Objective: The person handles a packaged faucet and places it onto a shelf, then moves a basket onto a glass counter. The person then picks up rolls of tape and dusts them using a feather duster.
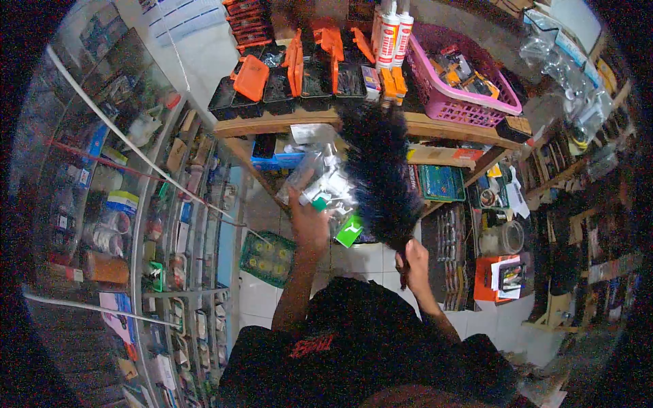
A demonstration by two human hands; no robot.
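Shelf (445, 130) — red-lettered tubes (388, 42) — handheld duster (382, 180)

Pale square tiles cover the floor (371, 264). On the left, tall glass-fronted shelving (153, 204) rises, packed with small goods. Ahead is a wooden table (272, 125) with a lower level beneath its tabletop. More wooden shelves (578, 173), crowded with items, line the right side. A whitish wall (178, 58) shows behind the table's left end. The light is dim, with dark, grainy edges.
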